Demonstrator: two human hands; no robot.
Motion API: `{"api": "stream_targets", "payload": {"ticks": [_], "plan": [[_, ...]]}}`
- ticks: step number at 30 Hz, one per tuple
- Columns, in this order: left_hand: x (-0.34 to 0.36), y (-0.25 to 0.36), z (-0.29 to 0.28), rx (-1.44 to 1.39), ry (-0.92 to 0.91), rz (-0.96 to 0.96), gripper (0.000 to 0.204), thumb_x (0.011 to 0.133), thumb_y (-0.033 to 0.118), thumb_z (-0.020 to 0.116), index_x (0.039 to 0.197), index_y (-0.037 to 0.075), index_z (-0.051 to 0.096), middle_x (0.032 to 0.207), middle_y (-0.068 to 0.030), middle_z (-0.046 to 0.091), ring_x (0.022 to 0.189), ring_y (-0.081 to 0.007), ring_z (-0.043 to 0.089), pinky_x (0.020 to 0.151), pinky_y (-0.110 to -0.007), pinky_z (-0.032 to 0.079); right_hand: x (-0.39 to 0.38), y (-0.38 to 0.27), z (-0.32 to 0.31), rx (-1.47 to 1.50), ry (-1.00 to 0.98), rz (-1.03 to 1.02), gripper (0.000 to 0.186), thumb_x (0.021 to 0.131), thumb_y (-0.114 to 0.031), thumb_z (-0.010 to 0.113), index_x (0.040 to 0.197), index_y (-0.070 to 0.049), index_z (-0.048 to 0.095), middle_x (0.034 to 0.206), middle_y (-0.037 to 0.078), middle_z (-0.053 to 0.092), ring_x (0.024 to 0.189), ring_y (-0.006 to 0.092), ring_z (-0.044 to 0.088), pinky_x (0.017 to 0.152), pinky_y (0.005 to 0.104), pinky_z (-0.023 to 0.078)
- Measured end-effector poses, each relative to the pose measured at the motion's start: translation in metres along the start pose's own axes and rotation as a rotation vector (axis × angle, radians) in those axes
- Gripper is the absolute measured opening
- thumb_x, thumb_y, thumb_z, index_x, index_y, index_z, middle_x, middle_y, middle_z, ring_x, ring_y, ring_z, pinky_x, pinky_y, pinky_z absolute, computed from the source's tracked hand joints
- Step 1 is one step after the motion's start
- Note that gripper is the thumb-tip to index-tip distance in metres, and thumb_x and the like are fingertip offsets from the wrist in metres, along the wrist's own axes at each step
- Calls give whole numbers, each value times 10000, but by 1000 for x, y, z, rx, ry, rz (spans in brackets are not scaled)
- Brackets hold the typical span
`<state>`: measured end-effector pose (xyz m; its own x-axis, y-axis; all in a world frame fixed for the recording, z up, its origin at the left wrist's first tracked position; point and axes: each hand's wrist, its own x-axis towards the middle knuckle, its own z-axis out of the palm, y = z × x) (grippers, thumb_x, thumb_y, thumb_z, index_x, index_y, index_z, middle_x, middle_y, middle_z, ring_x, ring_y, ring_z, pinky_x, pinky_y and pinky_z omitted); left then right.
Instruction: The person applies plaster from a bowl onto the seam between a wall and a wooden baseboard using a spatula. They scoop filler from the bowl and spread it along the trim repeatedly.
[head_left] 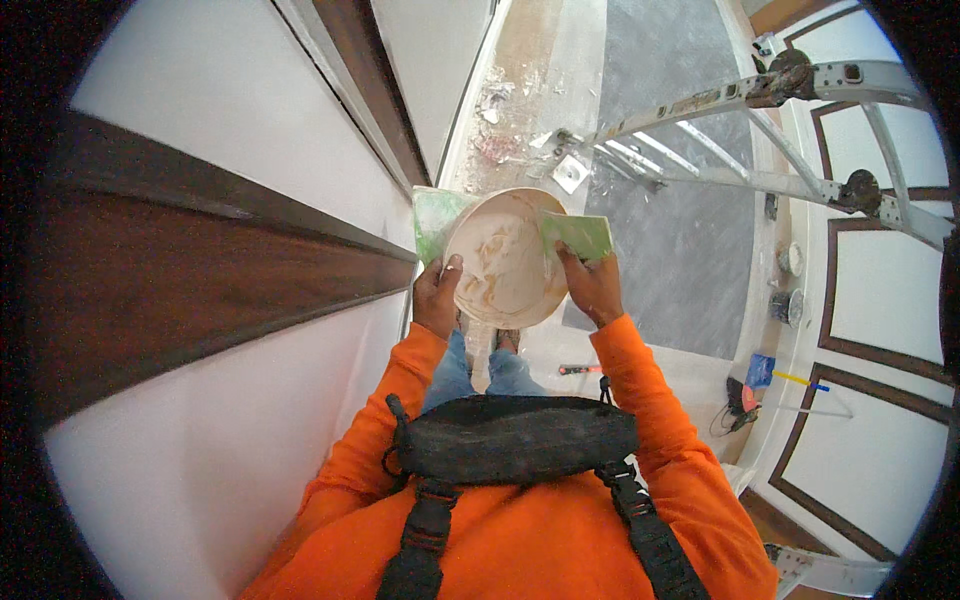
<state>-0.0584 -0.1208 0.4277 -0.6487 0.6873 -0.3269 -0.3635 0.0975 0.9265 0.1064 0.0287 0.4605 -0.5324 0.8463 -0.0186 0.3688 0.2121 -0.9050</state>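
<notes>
My left hand (pixel 436 296) is closed on the left rim of a round, shallow cream bowl (pixel 505 203), its thumb on top. Pale paste is smeared over the bowl's inside. A green-and-white flat piece (pixel 437 216) shows behind the bowl's left side, beside my left fingers; I cannot tell whether they grip it too. My right hand (pixel 594 286) pinches a flat green spreader (pixel 580 236), thumb on its near face. The spreader overlaps the bowl's right rim, and whether it touches the paste is unclear.
A white wall with dark brown trim (pixel 230 235) runs close on my left. An aluminium ladder (pixel 750 180) stands ahead to the right. Debris (pixel 500 120) litters the floor by the wall. Small buckets (pixel 787 307), a blue-headed tool (pixel 761 370) and a red-handled tool (pixel 580 370) lie rightward.
</notes>
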Motion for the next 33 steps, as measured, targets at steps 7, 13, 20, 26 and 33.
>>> {"api": "stream_targets", "payload": {"ticks": [7,13,20,26,33], "plan": [[19,2,-6,208,-95,289,394,886,372,534,964,-9,597,837,-22,573,760,-82,494,690,-225,418,29,-38,3,-105,-239,-371,223,833,-100,590,1042,-21,586,1010,100,626,926,183,576,807,318,451],[0,59,23,-236,-17,47,418,899,385,516,985,-14,604,875,-27,587,790,-89,511,709,-221,425,-4,-58,9,-220,-611,-254,247,807,-111,625,1042,-38,599,1042,134,609,959,244,575,828,340,446],[5,73,24,-225,-13,67,363,890,371,539,887,14,604,825,-11,581,765,-79,519,696,-232,438,14,-86,-24,-45,-344,-354,222,826,-114,605,1023,-14,586,956,80,635,850,157,584,749,311,473],[6,69,33,-320,-112,41,378,884,362,549,952,-7,599,847,-28,591,749,-93,538,688,-242,452,57,-99,-19,-194,-228,-509,236,772,-125,608,983,-20,595,954,166,622,875,317,589,795,386,455],[4,51,37,-489,-136,-80,435,888,393,528,995,-25,579,904,-77,614,800,-142,591,719,-270,489,42,-111,-11,-297,-534,-470,278,779,-199,610,1021,-62,613,970,159,626,908,330,568,822,389,434]]}}
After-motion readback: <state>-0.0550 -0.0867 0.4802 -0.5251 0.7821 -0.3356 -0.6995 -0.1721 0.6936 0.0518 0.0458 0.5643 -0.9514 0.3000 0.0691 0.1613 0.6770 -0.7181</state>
